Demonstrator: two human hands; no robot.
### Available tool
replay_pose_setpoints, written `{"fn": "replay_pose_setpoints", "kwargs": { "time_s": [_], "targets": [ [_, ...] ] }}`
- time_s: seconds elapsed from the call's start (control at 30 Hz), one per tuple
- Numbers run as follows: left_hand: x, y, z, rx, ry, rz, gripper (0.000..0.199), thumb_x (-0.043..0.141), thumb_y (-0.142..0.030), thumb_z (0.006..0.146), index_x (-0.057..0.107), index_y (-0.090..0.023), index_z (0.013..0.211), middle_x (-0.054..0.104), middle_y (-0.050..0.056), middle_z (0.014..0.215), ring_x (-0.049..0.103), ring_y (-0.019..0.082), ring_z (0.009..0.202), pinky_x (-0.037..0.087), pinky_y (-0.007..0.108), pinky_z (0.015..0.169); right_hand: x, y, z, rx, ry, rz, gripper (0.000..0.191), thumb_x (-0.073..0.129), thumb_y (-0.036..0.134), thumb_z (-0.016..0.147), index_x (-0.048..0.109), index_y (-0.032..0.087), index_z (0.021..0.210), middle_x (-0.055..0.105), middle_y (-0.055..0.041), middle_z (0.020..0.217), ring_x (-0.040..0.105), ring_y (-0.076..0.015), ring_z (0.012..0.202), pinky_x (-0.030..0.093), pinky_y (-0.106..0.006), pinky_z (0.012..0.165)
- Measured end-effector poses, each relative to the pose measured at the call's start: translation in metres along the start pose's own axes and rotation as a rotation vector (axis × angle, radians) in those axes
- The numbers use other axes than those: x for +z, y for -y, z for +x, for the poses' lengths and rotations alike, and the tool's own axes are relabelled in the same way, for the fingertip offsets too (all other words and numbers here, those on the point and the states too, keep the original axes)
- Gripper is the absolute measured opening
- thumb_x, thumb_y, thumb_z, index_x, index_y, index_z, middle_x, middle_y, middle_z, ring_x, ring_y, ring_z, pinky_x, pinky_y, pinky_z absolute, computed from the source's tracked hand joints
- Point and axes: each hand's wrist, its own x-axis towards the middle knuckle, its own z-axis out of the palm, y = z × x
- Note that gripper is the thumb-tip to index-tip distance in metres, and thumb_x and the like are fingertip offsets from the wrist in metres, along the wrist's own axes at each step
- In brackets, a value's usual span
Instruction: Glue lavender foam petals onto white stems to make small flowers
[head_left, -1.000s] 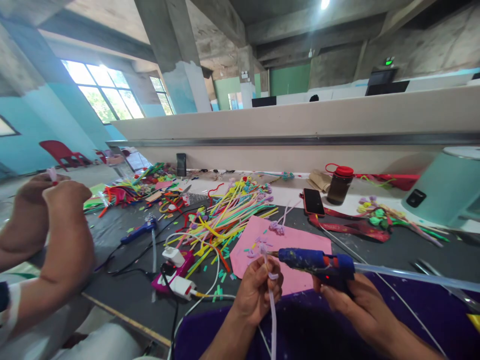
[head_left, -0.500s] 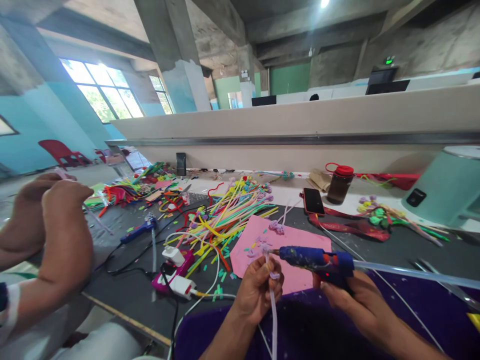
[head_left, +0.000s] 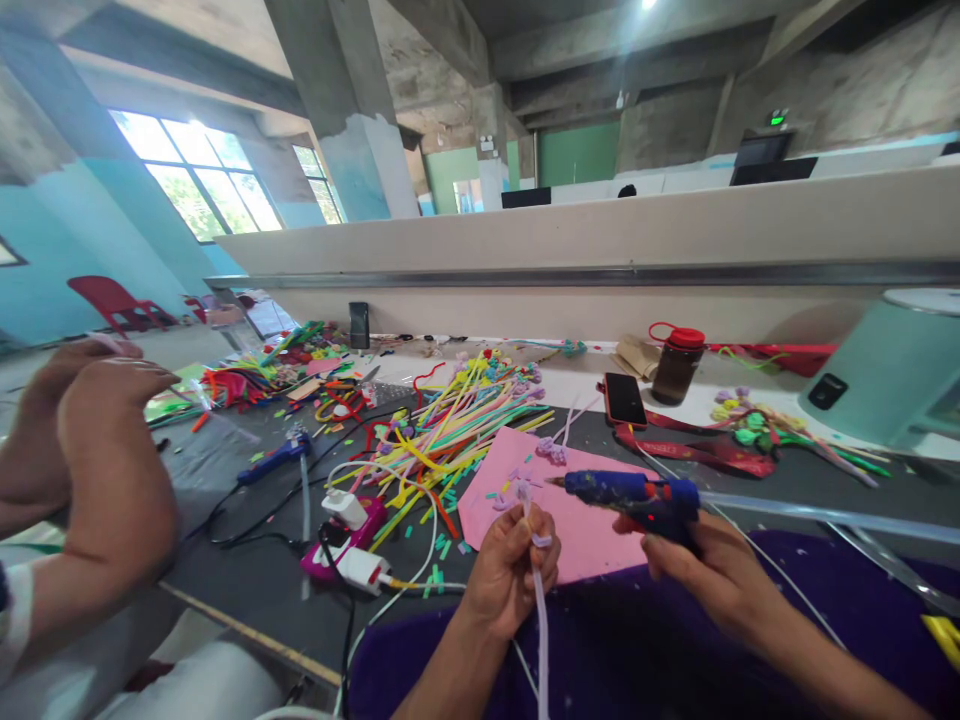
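I have the left hand (head_left: 516, 560) pinching a lilac pipe-cleaner stem (head_left: 541, 640), its curled lilac tip (head_left: 523, 491) just above the grip, pink sheet (head_left: 592, 540) beyond. Right hand (head_left: 701, 565) is wrapped round the blue hot-glue gun (head_left: 630, 495). Versus half a second ago, the nozzle (head_left: 556, 481) stands farther right of the tip, clearly apart; I judge glue application interrupted.

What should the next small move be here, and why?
Probably the right hand should set down the blue plastic glue gun, freeing it for the small purple pieces on the flat pink sheet: the nozzle stands apart from the pale purple fuzzy stem in the left hand, and both hands are occupied.
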Motion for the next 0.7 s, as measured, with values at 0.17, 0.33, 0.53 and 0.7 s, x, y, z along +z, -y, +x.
{"fn": "replay_pose_setpoints", "kwargs": {
  "time_s": [0.17,0.33,0.53,0.7],
  "targets": [
    [0.004,-0.004,0.001,0.008,-0.015,0.043,0.027,0.067,-0.029,0.069,0.046,-0.015,0.061,0.042,-0.005,0.051,0.03,0.002,0.036,0.022,0.011,0.031,0.001,-0.031,0.025,0.244,0.148,0.246,0.027,0.05,0.039,0.08,0.057,0.014,0.082,0.05,0.0037,0.052,0.049,-0.0119,0.047,0.041,-0.024,0.051],
    [0.005,-0.005,0.003,-0.041,-0.048,0.079,0.026,0.067,-0.027,0.069,0.046,-0.015,0.061,0.044,-0.005,0.051,0.031,0.001,0.035,0.022,0.011,0.031,0.003,-0.073,0.032,0.309,0.202,0.182,0.024,0.054,0.035,0.077,0.058,0.014,0.087,0.052,0.0041,0.06,0.046,-0.0098,0.046,0.037,-0.021,0.045],
    [0.001,0.005,0.005,-0.209,-0.185,0.214,0.023,0.065,-0.032,0.07,0.051,-0.013,0.07,0.046,-0.005,0.052,0.032,0.001,0.035,0.019,0.012,0.03,-0.003,-0.071,0.031,0.099,0.104,-0.385,0.026,0.058,0.038,0.076,0.064,0.016,0.089,0.063,-0.005,0.081,0.057,-0.0199,0.074,0.042,-0.028,0.065],
    [0.001,0.016,0.006,-0.338,-0.24,0.246,0.022,0.062,-0.031,0.073,0.051,-0.013,0.069,0.046,-0.006,0.051,0.03,0.0,0.034,0.015,0.013,0.031,0.008,-0.028,0.017,-0.244,-0.007,-0.227,0.016,0.055,0.029,0.082,0.06,0.018,0.092,0.064,-0.0056,0.082,0.058,-0.0152,0.071,0.045,-0.026,0.063]
  ]
}}
